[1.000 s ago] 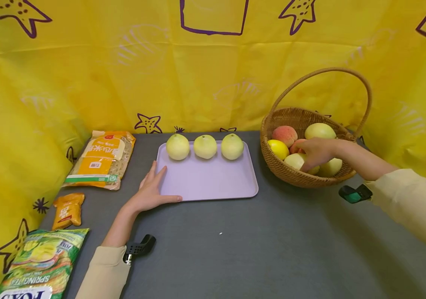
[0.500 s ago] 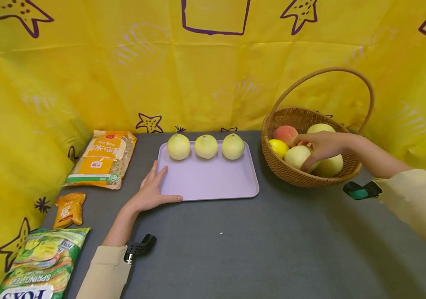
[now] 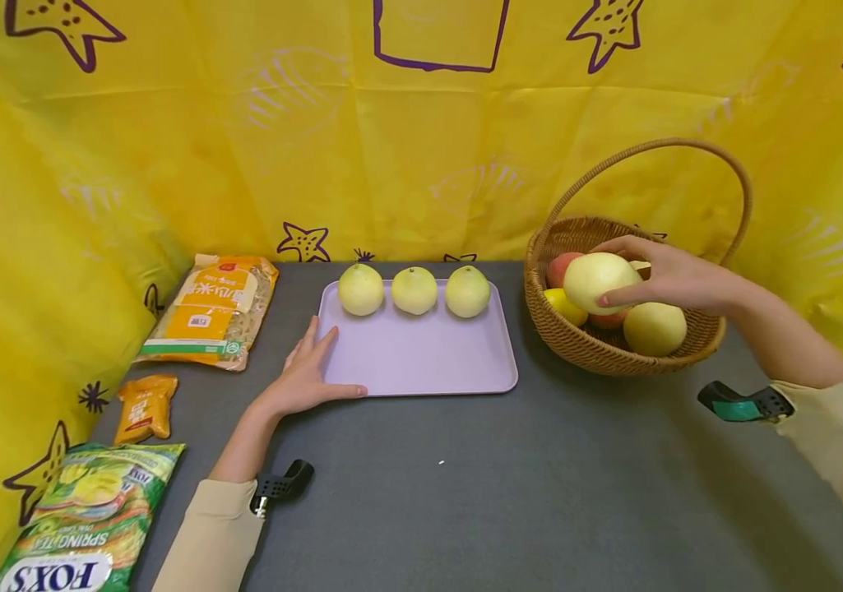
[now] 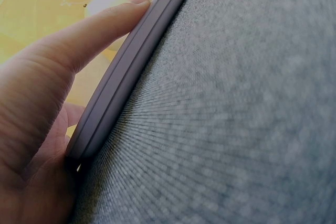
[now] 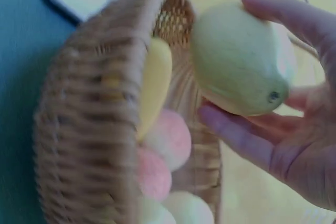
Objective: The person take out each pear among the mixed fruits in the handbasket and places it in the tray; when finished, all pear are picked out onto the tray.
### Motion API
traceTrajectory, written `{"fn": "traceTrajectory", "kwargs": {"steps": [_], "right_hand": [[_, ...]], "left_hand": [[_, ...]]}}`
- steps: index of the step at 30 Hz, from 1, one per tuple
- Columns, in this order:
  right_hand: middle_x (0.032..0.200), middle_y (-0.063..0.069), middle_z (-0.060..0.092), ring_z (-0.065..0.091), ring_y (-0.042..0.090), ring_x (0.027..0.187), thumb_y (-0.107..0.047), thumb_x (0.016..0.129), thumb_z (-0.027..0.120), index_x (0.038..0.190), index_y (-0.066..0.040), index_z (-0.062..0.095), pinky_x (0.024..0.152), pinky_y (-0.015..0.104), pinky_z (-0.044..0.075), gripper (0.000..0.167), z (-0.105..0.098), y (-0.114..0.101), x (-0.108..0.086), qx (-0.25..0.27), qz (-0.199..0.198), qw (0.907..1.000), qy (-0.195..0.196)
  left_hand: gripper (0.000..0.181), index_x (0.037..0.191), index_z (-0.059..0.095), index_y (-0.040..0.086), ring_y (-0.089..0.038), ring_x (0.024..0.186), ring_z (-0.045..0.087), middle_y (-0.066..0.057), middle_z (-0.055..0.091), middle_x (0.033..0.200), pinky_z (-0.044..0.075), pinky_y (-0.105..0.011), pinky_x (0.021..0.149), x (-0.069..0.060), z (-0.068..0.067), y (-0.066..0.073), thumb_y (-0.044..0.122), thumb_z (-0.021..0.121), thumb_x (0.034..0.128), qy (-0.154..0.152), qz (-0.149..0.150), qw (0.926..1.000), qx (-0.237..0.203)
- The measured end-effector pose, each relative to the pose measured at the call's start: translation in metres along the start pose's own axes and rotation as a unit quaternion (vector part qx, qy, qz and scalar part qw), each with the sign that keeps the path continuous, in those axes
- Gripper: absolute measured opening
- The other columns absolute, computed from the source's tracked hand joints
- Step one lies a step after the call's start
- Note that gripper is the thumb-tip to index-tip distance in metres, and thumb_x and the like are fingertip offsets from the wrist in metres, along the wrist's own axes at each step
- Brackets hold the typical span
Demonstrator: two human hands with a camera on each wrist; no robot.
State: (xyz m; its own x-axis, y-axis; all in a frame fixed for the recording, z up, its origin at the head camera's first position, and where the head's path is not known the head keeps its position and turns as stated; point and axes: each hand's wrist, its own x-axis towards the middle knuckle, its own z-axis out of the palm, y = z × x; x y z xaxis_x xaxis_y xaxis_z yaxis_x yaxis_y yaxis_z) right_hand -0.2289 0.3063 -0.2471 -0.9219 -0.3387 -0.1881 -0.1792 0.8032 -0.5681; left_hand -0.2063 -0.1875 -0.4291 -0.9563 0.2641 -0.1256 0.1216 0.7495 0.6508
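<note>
My right hand (image 3: 676,275) grips a pale yellow-green, pear-like fruit (image 3: 599,283) over the wicker basket (image 3: 576,349). In the right wrist view, thumb and fingers close round this fruit (image 5: 239,61), whose small dark end pit shows. Inside the basket lie a lemon (image 3: 565,306), a peach (image 3: 562,267), another peach partly hidden below the held fruit, and more pale fruit (image 3: 654,329). My left hand (image 3: 306,378) rests with spread, straight fingers at the near left corner of a lilac tray (image 3: 421,362); its thumb touches the rim (image 4: 126,66). Three like fruits (image 3: 414,290) stand along the tray's far side.
On the left lie an orange-and-clear food bag (image 3: 206,312), a small orange packet (image 3: 147,409) and a green candy bag (image 3: 88,518). The basket's tall handle (image 3: 743,197) arches above it. A yellow patterned cloth (image 3: 421,164) hangs behind the grey table (image 3: 465,510).
My right hand has taken hold of a pale fruit in the basket and lifted it up, uncovering a peach beneath. The left hand stays at the tray corner. The view has shifted slightly.
</note>
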Motion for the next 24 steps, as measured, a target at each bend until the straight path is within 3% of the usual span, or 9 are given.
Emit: {"fn": "traceTrajectory", "kwargs": {"steps": [5, 9, 13, 18, 22, 24], "right_hand": [[0.146, 0.018, 0.036, 0.045, 0.038, 0.123, -0.04, 0.089, 0.069, 0.15, -0.012, 0.028, 0.084, 0.048, 0.043, 0.079, 0.007, -0.007, 0.0, 0.068, 0.038, 0.9963, 0.038], [0.144, 0.016, 0.035, 0.046, 0.031, 0.117, -0.041, 0.09, 0.069, 0.154, -0.012, 0.021, 0.085, 0.041, 0.042, 0.085, 0.015, -0.016, 0.0, 0.139, 0.06, 0.9856, 0.074], [0.131, 0.008, 0.043, 0.051, 0.02, 0.104, -0.034, 0.091, 0.068, 0.151, -0.014, 0.029, 0.082, 0.029, 0.046, 0.074, 0.026, -0.026, 0.001, 0.222, 0.044, 0.9685, 0.104], [0.125, 0.006, 0.047, 0.055, 0.014, 0.102, -0.023, 0.091, 0.069, 0.145, -0.013, 0.039, 0.08, 0.022, 0.051, 0.063, 0.042, -0.042, 0.005, 0.318, 0.013, 0.9416, 0.111], [0.128, 0.011, 0.047, 0.055, 0.017, 0.105, -0.018, 0.091, 0.07, 0.144, -0.013, 0.041, 0.082, 0.024, 0.052, 0.061, 0.055, -0.057, 0.008, 0.355, -0.006, 0.9293, 0.102], [0.129, 0.012, 0.047, 0.056, 0.018, 0.104, -0.017, 0.09, 0.07, 0.144, -0.013, 0.042, 0.081, 0.026, 0.052, 0.061, 0.062, -0.063, 0.011, 0.355, -0.013, 0.9294, 0.099]], "left_hand": [[0.121, 0.157, 0.012, 0.008, -0.049, 0.143, -0.005, -0.015, -0.02, 0.16, 0.007, -0.071, 0.107, -0.001, 0.0, 0.0, 0.061, 0.079, 0.0708, 0.0, -0.005, 1.0, -0.001], [0.121, 0.157, 0.011, 0.009, -0.05, 0.143, -0.005, -0.015, -0.021, 0.16, 0.007, -0.071, 0.107, -0.001, 0.0, 0.0, 0.061, 0.078, 0.0709, -0.003, -0.006, 1.0, 0.0], [0.122, 0.157, 0.01, 0.009, -0.05, 0.143, -0.005, -0.015, -0.02, 0.16, 0.008, -0.07, 0.107, -0.001, -0.001, 0.001, 0.061, 0.079, 0.0705, -0.001, -0.007, 1.0, 0.001], [0.125, 0.158, 0.007, 0.01, -0.048, 0.143, -0.005, -0.015, -0.019, 0.16, 0.008, -0.068, 0.109, -0.002, -0.002, 0.002, 0.06, 0.08, 0.069, 0.003, -0.005, 1.0, -0.006], [0.128, 0.158, 0.005, 0.011, -0.049, 0.143, -0.006, -0.015, -0.018, 0.16, 0.007, -0.067, 0.11, -0.002, -0.002, 0.001, 0.058, 0.083, 0.0671, 0.005, 0.001, 0.9999, -0.014], [0.13, 0.158, 0.003, 0.011, -0.049, 0.143, -0.006, -0.015, -0.018, 0.16, 0.007, -0.067, 0.11, -0.002, -0.003, 0.0, 0.057, 0.084, 0.0662, 0.006, 0.003, 0.9998, -0.018]]}}
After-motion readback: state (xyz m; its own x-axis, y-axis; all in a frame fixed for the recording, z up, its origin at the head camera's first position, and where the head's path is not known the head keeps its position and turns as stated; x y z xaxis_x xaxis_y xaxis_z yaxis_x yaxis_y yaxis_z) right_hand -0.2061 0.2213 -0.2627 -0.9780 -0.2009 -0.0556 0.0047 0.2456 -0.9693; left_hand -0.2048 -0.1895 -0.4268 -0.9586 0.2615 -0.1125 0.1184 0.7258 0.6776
